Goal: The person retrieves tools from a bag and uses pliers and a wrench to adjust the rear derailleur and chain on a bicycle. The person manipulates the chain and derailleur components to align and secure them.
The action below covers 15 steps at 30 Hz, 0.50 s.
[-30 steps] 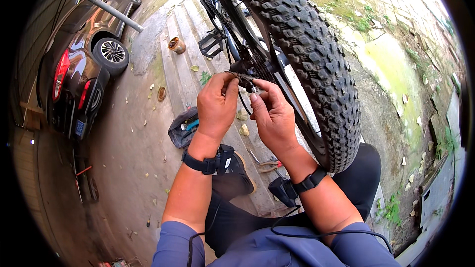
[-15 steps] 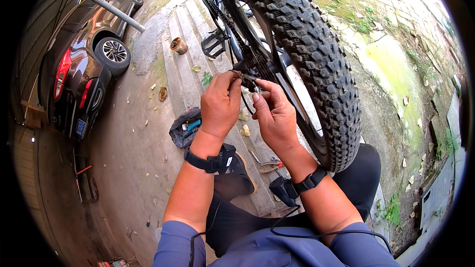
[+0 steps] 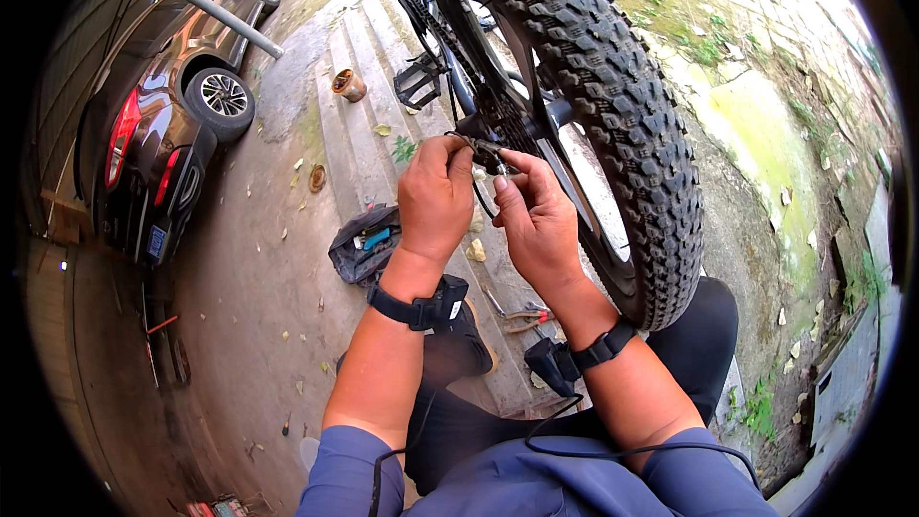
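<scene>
Mechanism [image 3: 486, 149] between two hands, close by the bicycle's sprockets

Small, dark and apparently metal, the mechanism sits by the sprockets [image 3: 505, 117], left of the knobbly tyre [image 3: 613, 86] and over the concrete steps [image 3: 368, 158]. The left hand [image 3: 433, 196] grips its upper left end in a narrow pinch of thumb and forefinger; the right hand [image 3: 536, 215] has thumb and forefinger drawn together around a silvery fitting [image 3: 501, 168] lower down.

Its body should feel stiff and light, though a pivot or spring inside could make it twist. The dark surface may well be greasy and slippery, so a firm pinch on its outer edges seems the surest hold. The thin black cable [image 3: 478, 193] curving below probably flexes and springs back; it is best taken close to the fitting, where it is less likely to kink.

Fingertips cover much of the mechanism, so its joints and exact contact points cannot be made out, and the fitting is too small to read for threads. The picture's upper edge cuts off part of the tyre. At the steps' left edge, folds of a dark bag [image 3: 346, 255] hide most of its contents.
</scene>
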Each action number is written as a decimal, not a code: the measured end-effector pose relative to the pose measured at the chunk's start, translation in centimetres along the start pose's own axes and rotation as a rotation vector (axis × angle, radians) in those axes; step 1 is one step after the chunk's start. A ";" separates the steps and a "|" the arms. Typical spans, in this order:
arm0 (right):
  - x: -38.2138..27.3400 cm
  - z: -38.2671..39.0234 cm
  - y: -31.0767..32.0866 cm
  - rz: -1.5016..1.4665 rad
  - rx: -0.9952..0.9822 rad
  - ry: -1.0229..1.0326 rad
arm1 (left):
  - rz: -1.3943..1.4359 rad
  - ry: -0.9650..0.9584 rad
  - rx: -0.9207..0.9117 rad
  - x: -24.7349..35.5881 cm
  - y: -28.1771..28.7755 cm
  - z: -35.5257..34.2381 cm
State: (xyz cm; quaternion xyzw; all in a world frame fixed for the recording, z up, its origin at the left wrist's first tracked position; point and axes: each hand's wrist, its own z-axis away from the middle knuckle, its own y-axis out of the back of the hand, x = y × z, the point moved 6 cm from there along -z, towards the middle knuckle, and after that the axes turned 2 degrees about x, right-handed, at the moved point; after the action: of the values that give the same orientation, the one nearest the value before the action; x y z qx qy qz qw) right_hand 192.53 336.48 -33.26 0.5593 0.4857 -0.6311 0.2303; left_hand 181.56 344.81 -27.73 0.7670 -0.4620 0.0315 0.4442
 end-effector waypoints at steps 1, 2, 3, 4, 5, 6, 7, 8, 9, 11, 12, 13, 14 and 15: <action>0.1 0.0 0.1 0.015 -0.020 -0.023 | 0.148 0.130 -0.008 -0.6 -0.1 0.1; 0.2 0.0 0.0 0.029 -0.040 -0.047 | 0.294 0.260 -0.015 -1.1 -0.4 0.4; 0.3 0.0 0.1 0.061 -0.015 -0.037 | 0.441 0.389 -0.021 -1.6 -0.7 0.7; 0.3 0.0 0.1 0.080 -0.009 -0.015 | 0.473 0.403 0.014 -2.0 -0.3 0.7; 0.3 -0.1 0.3 0.104 0.000 0.007 | 0.508 0.417 0.047 -2.2 0.0 0.6; 0.2 -0.2 0.4 0.128 0.009 0.030 | 0.544 0.430 0.080 -2.3 0.3 0.4; 0.2 -0.2 0.5 0.129 0.023 0.036 | 0.545 0.414 0.093 -1.9 0.3 0.2; 0.2 -0.2 0.4 0.128 0.033 0.042 | 0.492 0.347 0.081 -1.6 0.5 -0.3; 0.1 -0.2 0.4 0.127 0.042 0.047 | 0.439 0.281 0.070 -1.5 0.7 -0.8; 0.1 -0.3 0.4 0.092 0.052 0.058 | 0.334 0.195 0.023 -0.3 1.1 -1.6; 0.1 -0.4 0.5 0.075 0.058 0.064 | 0.319 0.165 0.043 -0.2 1.2 -1.6; 0.1 -0.3 0.5 0.066 0.054 0.054 | 0.303 0.135 0.062 0.0 1.3 -1.6; 0.1 -0.3 0.4 0.056 0.051 0.058 | 0.288 0.106 0.080 0.1 1.4 -1.5; 0.2 -0.2 0.3 0.045 0.048 0.063 | 0.307 0.127 0.027 0.1 1.2 -1.6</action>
State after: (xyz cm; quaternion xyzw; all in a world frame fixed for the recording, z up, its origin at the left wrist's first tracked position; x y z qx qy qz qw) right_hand 192.82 336.59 -33.48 0.5949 0.4648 -0.6193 0.2157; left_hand 181.32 345.72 -25.97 0.6896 -0.5444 0.1535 0.4522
